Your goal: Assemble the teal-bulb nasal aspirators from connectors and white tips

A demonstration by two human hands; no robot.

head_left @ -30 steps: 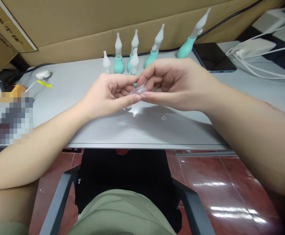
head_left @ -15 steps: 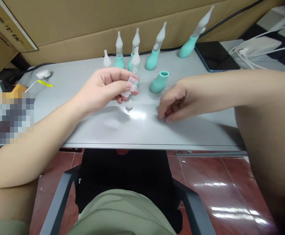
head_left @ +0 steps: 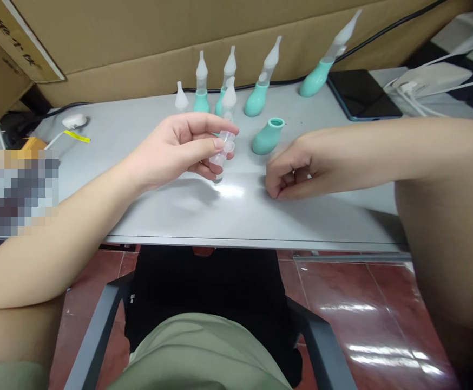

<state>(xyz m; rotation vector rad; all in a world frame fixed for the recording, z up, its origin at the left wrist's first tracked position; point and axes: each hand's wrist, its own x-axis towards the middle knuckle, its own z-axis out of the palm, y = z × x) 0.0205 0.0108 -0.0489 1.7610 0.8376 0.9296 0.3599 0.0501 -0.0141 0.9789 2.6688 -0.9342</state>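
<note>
My left hand [head_left: 179, 149] is closed, pinching a small clear plastic connector tube [head_left: 223, 149] between thumb and fingers above the desk. Just under its fingertips a small white piece [head_left: 219, 177] shows, mostly covered. My right hand [head_left: 291, 170] rests low at the desk top with fingers curled and tips together; what they hold, if anything, is hidden. Behind it an uncapped teal rubber bulb [head_left: 267, 138] lies tilted, its round mouth showing. A loose white nozzle tip [head_left: 182, 98] stands at the back, left of the assembled nasal aspirators.
Several teal nasal aspirators [head_left: 256, 100] with white tips stand or lean along the back, one [head_left: 315, 78] further right. A dark phone [head_left: 362, 95] lies beside white cables. A white plug-like object [head_left: 74, 120] is at the left. The desk's front edge [head_left: 220, 242] faces a chair.
The clear connector has turned in my left hand, so more of its tube shape shows. The fingers now partly cover the small white piece. My right hand has hardly moved.
</note>
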